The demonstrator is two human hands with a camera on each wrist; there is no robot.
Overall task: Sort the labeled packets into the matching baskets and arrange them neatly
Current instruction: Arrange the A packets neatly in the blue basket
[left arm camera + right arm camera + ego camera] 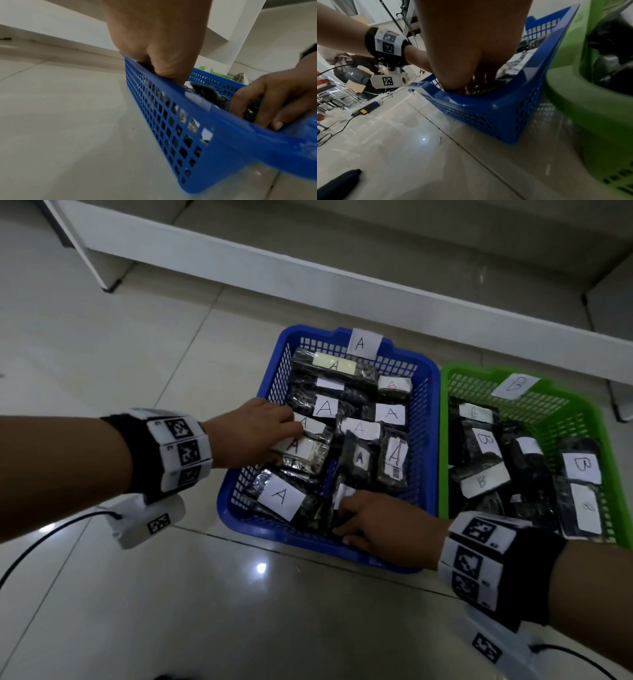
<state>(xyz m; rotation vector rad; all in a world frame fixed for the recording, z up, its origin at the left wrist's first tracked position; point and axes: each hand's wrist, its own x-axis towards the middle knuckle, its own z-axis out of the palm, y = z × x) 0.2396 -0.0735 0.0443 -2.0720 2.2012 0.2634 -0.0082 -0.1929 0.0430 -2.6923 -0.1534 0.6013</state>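
At lower right, only the left-wrist view shows the right hand [278, 96] curled round a dark packet [251, 111]; left hand [154, 40] grip unclear.

Left hand [246, 433], right hand [387, 525] among packets [281, 496], blue basket [432, 440].

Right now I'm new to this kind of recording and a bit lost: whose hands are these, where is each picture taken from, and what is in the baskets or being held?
There is no machine here: a person wears three cameras. The head view looks down at both hands, and each wrist view looks along one hand. On the tiled floor sit a blue basket tagged A, full of packets labelled A, and a green basket tagged B, holding packets labelled B. Both hands reach into the blue basket. The left hand touches packets near its left side; whether it grips one is unclear. The right hand grips a dark packet at the near edge.
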